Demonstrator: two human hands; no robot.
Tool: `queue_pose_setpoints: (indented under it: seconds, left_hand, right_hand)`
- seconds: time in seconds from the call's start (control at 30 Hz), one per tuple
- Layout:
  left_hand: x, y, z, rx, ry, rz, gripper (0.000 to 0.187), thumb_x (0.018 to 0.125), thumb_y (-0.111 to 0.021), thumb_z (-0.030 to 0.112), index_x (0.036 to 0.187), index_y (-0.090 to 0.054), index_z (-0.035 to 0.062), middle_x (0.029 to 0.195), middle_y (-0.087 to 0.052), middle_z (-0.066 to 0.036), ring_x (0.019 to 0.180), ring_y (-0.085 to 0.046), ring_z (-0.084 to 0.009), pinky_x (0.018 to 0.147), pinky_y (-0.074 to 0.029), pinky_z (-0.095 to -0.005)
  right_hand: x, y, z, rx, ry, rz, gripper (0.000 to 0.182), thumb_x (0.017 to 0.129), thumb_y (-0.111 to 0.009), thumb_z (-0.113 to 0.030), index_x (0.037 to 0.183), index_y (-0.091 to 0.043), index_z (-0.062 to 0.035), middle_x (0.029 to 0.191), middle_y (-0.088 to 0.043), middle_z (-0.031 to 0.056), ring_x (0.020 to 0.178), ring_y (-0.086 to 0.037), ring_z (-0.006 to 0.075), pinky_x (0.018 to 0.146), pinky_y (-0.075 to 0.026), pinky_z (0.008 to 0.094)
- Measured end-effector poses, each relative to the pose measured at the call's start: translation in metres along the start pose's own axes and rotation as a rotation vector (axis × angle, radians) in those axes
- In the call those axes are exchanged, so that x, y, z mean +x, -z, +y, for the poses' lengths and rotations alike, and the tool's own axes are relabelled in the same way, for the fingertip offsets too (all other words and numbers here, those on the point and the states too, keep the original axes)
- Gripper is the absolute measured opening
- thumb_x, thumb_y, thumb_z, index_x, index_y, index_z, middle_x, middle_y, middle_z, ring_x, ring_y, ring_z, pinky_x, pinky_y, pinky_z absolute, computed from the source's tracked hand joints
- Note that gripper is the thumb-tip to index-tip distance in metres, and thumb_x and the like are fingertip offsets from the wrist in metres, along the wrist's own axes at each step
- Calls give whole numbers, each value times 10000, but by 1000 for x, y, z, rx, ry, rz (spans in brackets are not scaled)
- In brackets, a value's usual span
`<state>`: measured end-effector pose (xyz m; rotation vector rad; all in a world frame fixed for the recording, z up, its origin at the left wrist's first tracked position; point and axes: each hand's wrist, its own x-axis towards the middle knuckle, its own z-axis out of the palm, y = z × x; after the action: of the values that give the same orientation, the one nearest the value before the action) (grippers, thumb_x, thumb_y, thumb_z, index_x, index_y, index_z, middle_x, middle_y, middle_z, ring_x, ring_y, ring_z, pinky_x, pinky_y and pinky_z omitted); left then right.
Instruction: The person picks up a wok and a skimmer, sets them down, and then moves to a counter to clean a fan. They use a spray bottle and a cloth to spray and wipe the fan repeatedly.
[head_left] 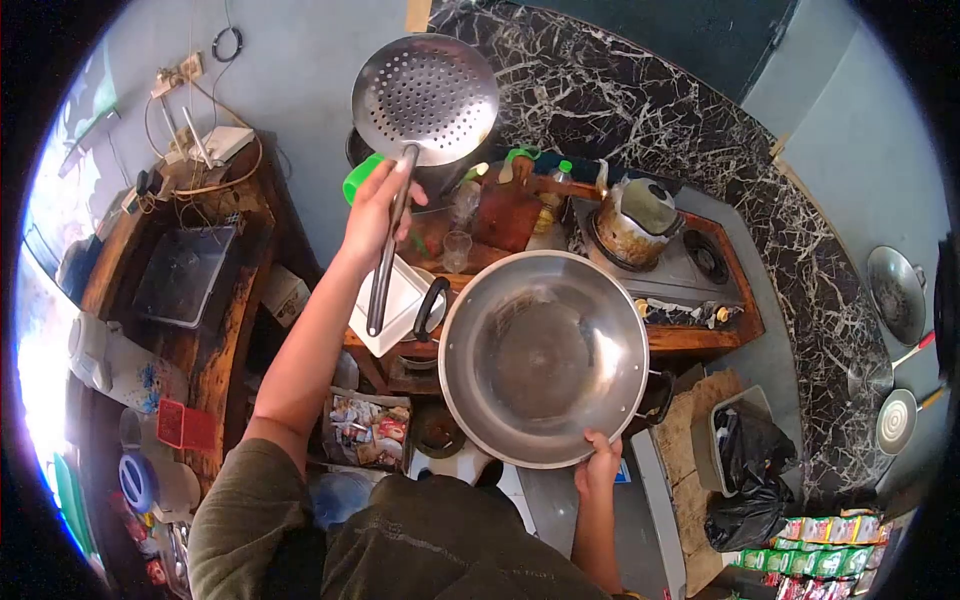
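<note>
My left hand (378, 212) is closed round the dark handle of a metal skimmer (425, 95), its wide perforated bowl raised at the top of the view. A large steel wok (545, 350) is tilted so that its bare inside faces me. My right hand (598, 462) grips the lower right rim of the wok. One black loop handle (431, 308) shows at the wok's left side. Below my left hand lies a white rectangular tray (400, 300), partly covered by the skimmer's handle.
Behind the wok stands a stove (690, 285) with a sooty kettle (637, 222). Near it are a cutting board (508, 212) and a clear glass (457, 250). A bin with a black bag (755, 450) is at right. Pans (895, 295) hang on the right wall.
</note>
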<state>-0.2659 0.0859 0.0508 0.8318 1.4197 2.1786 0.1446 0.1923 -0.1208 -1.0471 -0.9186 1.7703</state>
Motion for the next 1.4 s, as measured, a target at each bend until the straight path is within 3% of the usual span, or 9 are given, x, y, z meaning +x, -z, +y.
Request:
queue_pose_setpoints:
  seconds: [0.2,0.23,0.37,0.63,0.83,0.93,1.13,1.27,1.4]
  left_hand:
    - [52,-20,5,19,-102,83,343,989,-532,373,1165,-539,78,781,-642,-74,396,-493,-99,367,-378,-216]
    - [58,-22,12,-20,-114,68,277,983,-557,315,1076,-540,55,834,-669,-85,490,-594,-126,429,-485,-237]
    - [95,-24,12,-116,-240,112,258,952,-618,216,1000,-602,-37,968,-676,-120,741,-691,-198,643,-612,-307]
    - [139,-35,21,-151,-476,132,160,923,-645,113,1012,-636,-20,993,-664,-64,809,-650,-148,666,-623,-316]
    - [160,-23,-3,187,-674,456,127,893,-700,111,968,-676,12,915,-682,3,789,-588,-77,707,-457,-246]
    - [158,-18,-22,220,-724,415,108,887,-699,115,912,-680,12,794,-645,34,681,-513,-58,613,-409,-236]
    - [160,7,-54,497,-783,449,97,882,-697,69,971,-673,39,793,-620,24,726,-525,-60,686,-435,-227]
    - [148,11,-63,753,-799,458,315,852,-664,-39,1137,-654,94,968,-709,-52,883,-644,-97,789,-493,-251]
    - [140,18,-69,683,-635,405,330,841,-618,-54,1126,-664,106,995,-713,-72,937,-695,-196,792,-540,-321]
  right_hand:
    - [13,-7,-5,34,9,-16,485,750,-617,8,1222,-513,-28,1095,-592,79,1008,-586,247,884,-481,377]
    - [17,-8,-6,23,13,-23,479,749,-617,9,1216,-515,-26,1091,-593,80,1007,-585,247,883,-481,379]
    - [36,-11,-11,63,34,-67,457,749,-614,7,1196,-524,-17,1072,-596,84,1004,-584,246,889,-475,377]
    - [61,-8,-32,50,13,-66,462,753,-605,9,1208,-520,-12,1086,-595,92,1016,-579,257,926,-457,386]
    - [76,-3,-41,95,11,-43,484,757,-594,14,1232,-505,3,1123,-584,102,1037,-572,267,930,-451,389]
    - [84,4,-40,108,5,-29,498,763,-590,17,1251,-492,19,1151,-574,113,1055,-564,272,929,-446,386]
    - [89,6,-47,137,-14,11,461,759,-588,10,1213,-511,-16,1122,-590,97,1018,-589,259,897,-481,388]
    - [86,1,-54,173,-1,-31,512,770,-570,15,1274,-485,-10,1150,-570,107,1043,-571,272,897,-465,387]
    - [88,3,-52,161,20,-22,435,766,-581,12,1194,-507,-7,1096,-591,100,1002,-602,258,868,-505,382]
